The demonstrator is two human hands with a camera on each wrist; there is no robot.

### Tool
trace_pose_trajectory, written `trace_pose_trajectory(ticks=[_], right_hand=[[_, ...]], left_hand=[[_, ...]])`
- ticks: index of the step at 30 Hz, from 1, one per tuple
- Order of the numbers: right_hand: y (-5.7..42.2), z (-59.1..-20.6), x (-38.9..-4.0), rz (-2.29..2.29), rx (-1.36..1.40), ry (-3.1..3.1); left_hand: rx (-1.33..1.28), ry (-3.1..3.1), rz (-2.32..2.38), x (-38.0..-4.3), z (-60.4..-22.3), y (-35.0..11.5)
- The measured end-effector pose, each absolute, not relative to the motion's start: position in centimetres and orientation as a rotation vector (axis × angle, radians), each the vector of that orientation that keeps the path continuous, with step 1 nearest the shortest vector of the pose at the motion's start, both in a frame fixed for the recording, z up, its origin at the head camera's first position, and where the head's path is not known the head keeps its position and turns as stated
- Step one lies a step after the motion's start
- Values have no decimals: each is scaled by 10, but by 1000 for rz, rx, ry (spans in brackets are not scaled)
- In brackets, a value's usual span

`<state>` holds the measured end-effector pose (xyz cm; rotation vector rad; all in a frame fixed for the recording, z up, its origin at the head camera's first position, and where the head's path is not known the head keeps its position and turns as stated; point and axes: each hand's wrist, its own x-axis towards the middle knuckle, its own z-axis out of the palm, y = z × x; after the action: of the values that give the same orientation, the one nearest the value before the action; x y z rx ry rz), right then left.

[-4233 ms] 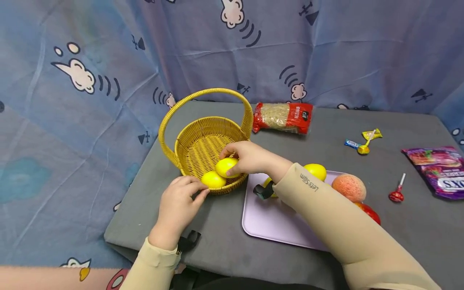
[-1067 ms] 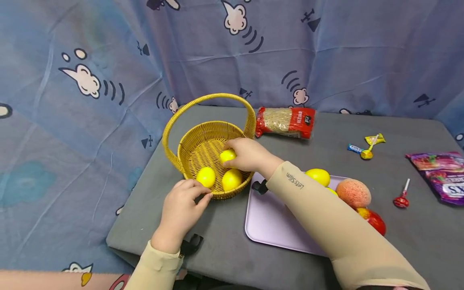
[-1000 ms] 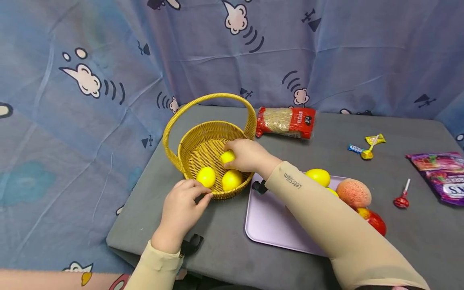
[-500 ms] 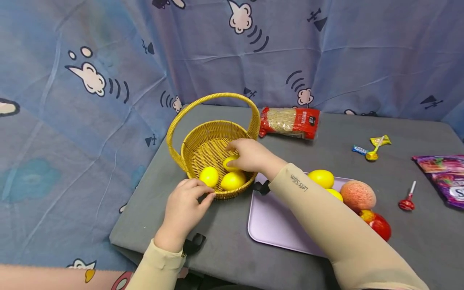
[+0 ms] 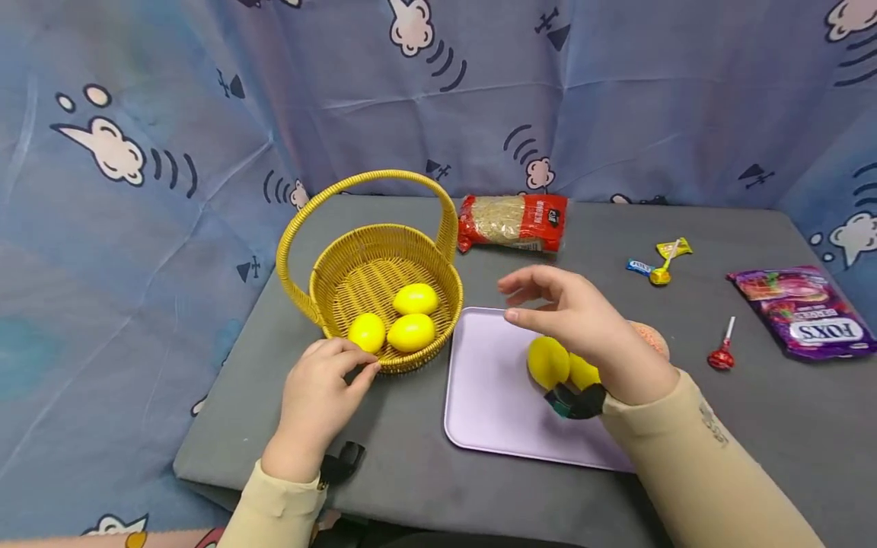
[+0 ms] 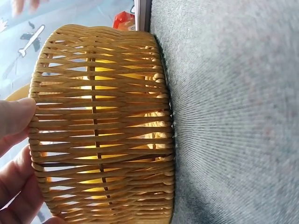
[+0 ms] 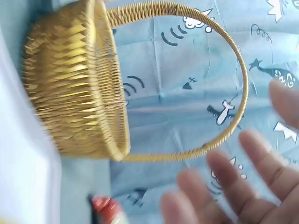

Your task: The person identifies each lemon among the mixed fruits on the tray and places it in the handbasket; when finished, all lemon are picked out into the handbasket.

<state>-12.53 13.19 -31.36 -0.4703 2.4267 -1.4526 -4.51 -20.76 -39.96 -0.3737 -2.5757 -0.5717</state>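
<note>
A yellow wicker basket (image 5: 380, 242) with a tall hoop handle stands on the grey table. In it lie three yellow lemons (image 5: 411, 332). My left hand (image 5: 318, 399) pinches the basket's near rim; in the left wrist view its thumb and fingers (image 6: 18, 116) meet at the woven edge. My right hand (image 5: 582, 323) is in the air over the far part of a lilac tray (image 5: 479, 415), fingers spread and holding nothing. Below it, lemons (image 5: 548, 362) lie on the tray, one partly covered by the wrist strap. A peach (image 5: 649, 337) shows behind the hand, mostly hidden.
Behind the basket's right side lies a red-and-clear packet of noodles (image 5: 514, 222). Further right are small wrapped candies (image 5: 640, 267), a yellow lollipop (image 5: 661, 275), a red lollipop (image 5: 721, 356) and a purple candy bag (image 5: 805, 312). A patterned curtain (image 5: 493, 99) hangs behind the table.
My right hand has let go of a lemon in the basket and moved right, over the tray. The basket holds one lemon more than 4.2 seconds ago. My left hand keeps its place at the rim.
</note>
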Motion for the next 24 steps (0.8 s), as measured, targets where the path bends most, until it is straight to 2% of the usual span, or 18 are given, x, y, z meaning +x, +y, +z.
trace_pose_trajectory(ticks=[4, 9, 24], right_hand=[[157, -331, -104, -1179, -343, 2628], [163, -359, -94, -856, -344, 2833], [138, -398, -92, -995, -517, 2744]], left_hand=[[-378, -2589, -557, -44, -399, -209], [-362, -2600, -563, -42, -397, -206], [-350, -2627, -523, -42, -396, -205]])
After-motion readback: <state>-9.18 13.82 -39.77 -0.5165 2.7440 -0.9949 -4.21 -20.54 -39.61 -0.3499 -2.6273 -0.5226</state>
